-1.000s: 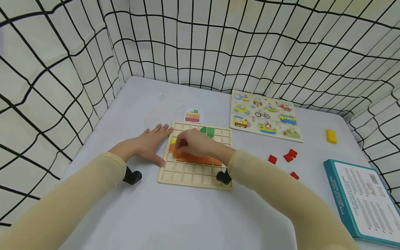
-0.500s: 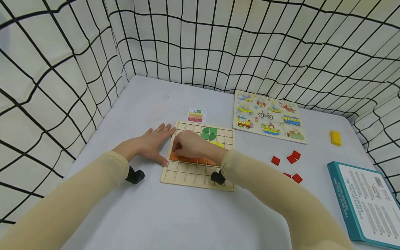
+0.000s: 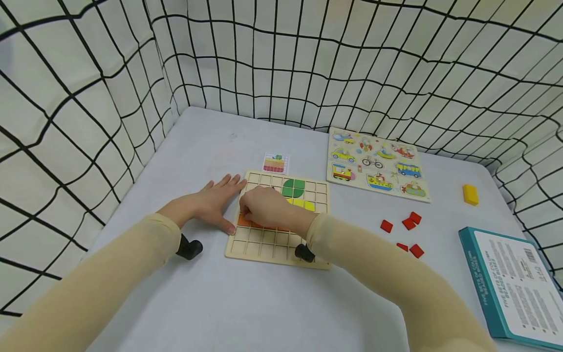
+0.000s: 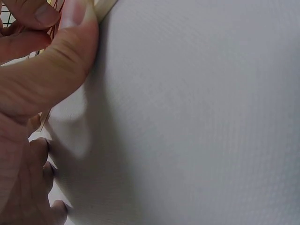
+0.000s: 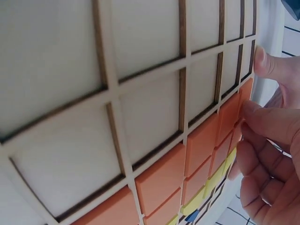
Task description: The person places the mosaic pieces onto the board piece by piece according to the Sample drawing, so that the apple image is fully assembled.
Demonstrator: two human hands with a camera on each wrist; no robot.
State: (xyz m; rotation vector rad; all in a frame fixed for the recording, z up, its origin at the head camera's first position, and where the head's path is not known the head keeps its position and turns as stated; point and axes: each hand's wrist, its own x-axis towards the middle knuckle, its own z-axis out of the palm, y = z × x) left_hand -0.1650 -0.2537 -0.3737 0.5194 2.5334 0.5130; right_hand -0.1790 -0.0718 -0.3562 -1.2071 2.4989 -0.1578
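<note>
My left hand [image 3: 215, 203] lies spread on the white table, its fingertips and thumb at the left edge of a wooden grid board [image 3: 264, 247]. Curled over the board, my right hand [image 3: 266, 208] has its thumb and fingertips on an orange tile [image 5: 246, 91] at the left end of an orange row. Other orange tiles [image 5: 161, 180] fill two neighbouring rows, partly hidden by the hand in the head view. Beyond them sit yellow pieces [image 3: 303, 204], rounded green pieces [image 3: 293, 188] and a small blue piece [image 5: 192, 215]. The near rows hold no tiles.
A small pattern card [image 3: 276, 164] lies just behind the board. To the right are several loose red tiles [image 3: 409, 224], a vehicle picture puzzle [image 3: 374, 171], a yellow block [image 3: 470, 194] and a teal-edged box [image 3: 519, 278]. Black netting [image 3: 299, 71] surrounds the table.
The right hand has brought the orange tile, held tilted above the board a second ago, down into the left end of the lower orange row. The left hand keeps its place at the edge.
</note>
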